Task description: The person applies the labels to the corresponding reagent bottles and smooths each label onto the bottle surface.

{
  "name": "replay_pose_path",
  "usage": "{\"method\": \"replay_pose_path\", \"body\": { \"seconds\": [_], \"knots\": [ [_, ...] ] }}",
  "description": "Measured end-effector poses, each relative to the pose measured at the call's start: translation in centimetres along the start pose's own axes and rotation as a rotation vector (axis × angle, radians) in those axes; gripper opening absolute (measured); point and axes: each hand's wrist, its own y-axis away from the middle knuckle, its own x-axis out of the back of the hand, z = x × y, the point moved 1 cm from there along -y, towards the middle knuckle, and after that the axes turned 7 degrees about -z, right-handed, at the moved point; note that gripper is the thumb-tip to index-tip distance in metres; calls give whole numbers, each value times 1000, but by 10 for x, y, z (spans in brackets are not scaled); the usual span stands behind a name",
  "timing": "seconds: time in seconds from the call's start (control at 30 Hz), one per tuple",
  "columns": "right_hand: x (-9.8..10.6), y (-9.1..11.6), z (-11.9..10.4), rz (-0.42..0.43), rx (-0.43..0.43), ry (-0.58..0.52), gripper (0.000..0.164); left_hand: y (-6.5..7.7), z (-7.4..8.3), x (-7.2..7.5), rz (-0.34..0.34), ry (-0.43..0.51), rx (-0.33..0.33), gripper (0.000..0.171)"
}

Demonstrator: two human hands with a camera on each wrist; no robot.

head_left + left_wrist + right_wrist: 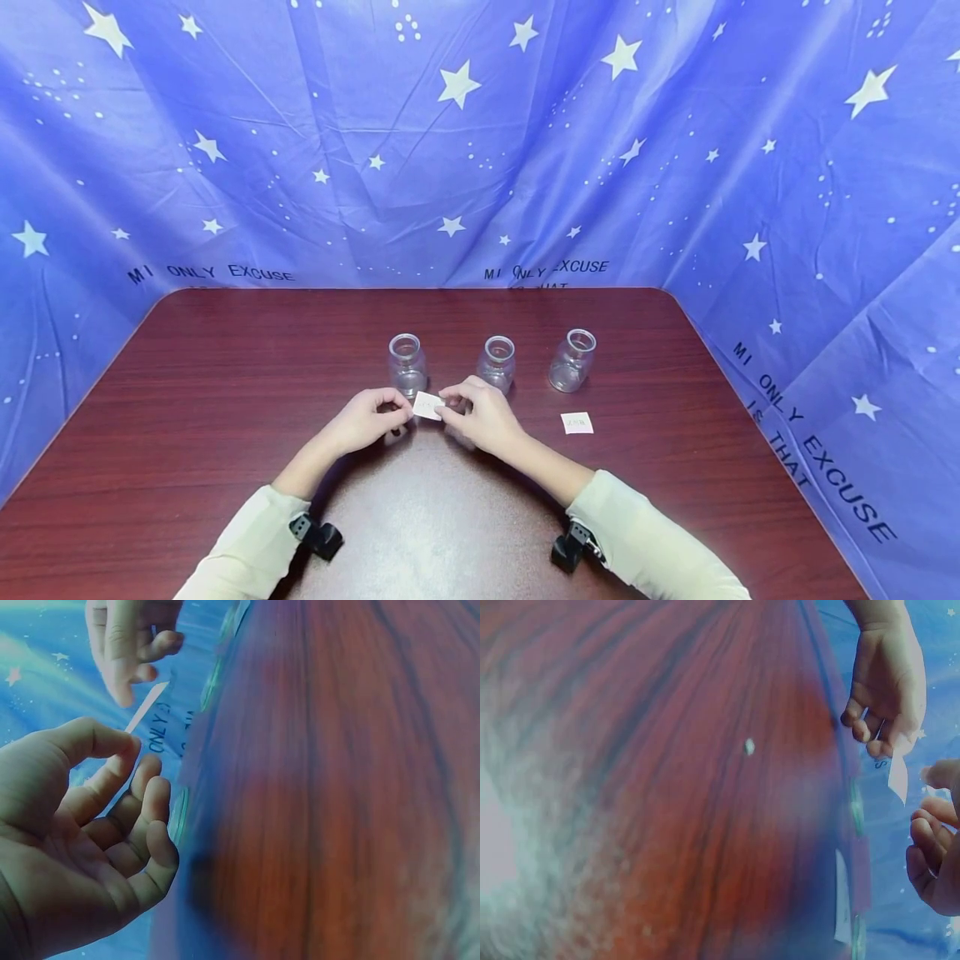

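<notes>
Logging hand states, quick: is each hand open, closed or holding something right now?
Left hand: holding a small white paper slip, pinched between thumb and forefinger.
Right hand: open beside the slip, holding nothing.

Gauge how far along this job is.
Apparently done: three jars stand in a row. In hand: the left hand pinches a white slip, the right hand close beside it. Probably left: the second slip, lying untouched on the table.

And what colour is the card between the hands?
The card is white with faint writing, clearest in the head view.
</notes>
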Motion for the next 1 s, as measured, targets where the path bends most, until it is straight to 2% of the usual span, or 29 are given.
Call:
{"method": "replay_pose_path", "body": {
  "seconds": [0.2, 0.4, 0.57, 0.83, 1.0],
  "knots": [
    [1, 2, -6, 17, 69, 14, 11, 0, 8, -4, -17, 51, -48, 15],
    [2, 6, -8, -17, 49, -24, 12, -1, 14, -7, -57, 58, -92, 17],
    [4, 8, -9, -37, 45, -35, 11, -2, 17, -9, -65, 29, -128, 15],
    [5, 11, -12, -60, 45, -55, 11, -3, 20, -13, -94, 57, -139, 14],
    [6, 11, -10, -51, 22, -70, 9, -2, 21, -14, -86, 58, -162, 13]
  ]
}}
